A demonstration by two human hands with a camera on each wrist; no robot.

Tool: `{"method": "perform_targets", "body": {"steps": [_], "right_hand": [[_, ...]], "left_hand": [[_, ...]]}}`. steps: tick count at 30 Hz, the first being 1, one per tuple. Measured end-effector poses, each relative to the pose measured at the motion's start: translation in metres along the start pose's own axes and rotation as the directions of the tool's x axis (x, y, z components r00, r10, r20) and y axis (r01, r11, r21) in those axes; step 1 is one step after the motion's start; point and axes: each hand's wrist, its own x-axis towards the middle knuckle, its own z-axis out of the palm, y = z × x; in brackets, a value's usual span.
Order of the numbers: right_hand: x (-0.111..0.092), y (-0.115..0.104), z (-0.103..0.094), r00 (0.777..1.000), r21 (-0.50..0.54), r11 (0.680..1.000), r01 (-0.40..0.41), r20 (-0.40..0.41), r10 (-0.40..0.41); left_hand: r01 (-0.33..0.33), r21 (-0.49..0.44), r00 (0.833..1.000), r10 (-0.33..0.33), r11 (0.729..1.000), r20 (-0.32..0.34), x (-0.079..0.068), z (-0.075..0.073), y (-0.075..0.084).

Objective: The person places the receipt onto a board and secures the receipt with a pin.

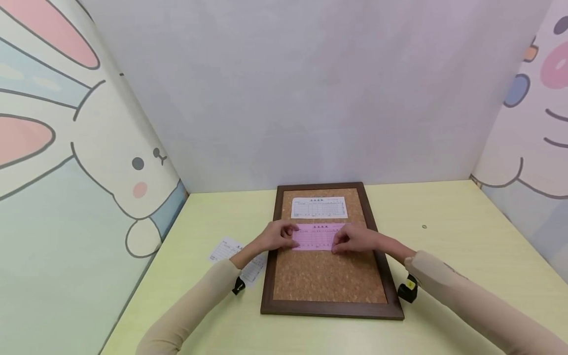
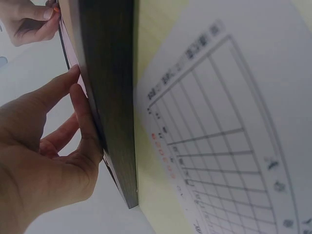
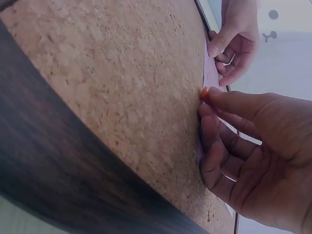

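Note:
A pink printed slip [image 1: 314,237] lies across the middle of a cork board [image 1: 328,281] with a dark brown frame. At its left edge my left hand [image 1: 276,236] touches the paper, thumb and forefinger set apart near the two corners. My right hand [image 1: 357,237] is over the slip's right part. In the right wrist view, its thumb and forefinger pinch a small orange push pin [image 3: 204,93] at the paper's lower edge; whether the point is in the cork is hidden. Above the pink slip, a similar white slip [image 1: 319,208] lies on the cork.
Another white printed slip [image 1: 228,249] lies askew on the pale yellow table [image 1: 213,315], left of the board and partly under my left forearm. A small ring-like object [image 1: 424,227] sits to the board's right. A plain pale wall [image 1: 319,98] rises behind the table, with cartoon-printed panels at both sides.

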Motion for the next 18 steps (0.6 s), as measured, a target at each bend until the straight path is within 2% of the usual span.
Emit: {"method": "perform_targets", "body": {"steps": [8, 13, 18], "right_hand": [[0.0030, 0.0024, 0.0026, 0.998, 0.079, 0.995, -0.053, -0.036, 0.056], [0.0059, 0.0042, 0.0038, 0.992, 0.093, 0.992, -0.089, -0.077, 0.096], [0.0025, 0.0058, 0.0040, 0.992, 0.067, 0.997, -0.039, -0.115, 0.047]], "left_hand": [[-0.010, 0.001, 1.000, 0.010, 1.000, 0.014, 0.0000, 0.0001, 0.0016], [0.015, -0.011, 1.000, -0.015, 1.000, 0.012, -0.0016, -0.0002, 0.0019], [0.022, -0.024, 1.000, -0.022, 0.999, 0.011, -0.0014, 0.0005, 0.0023]]}}
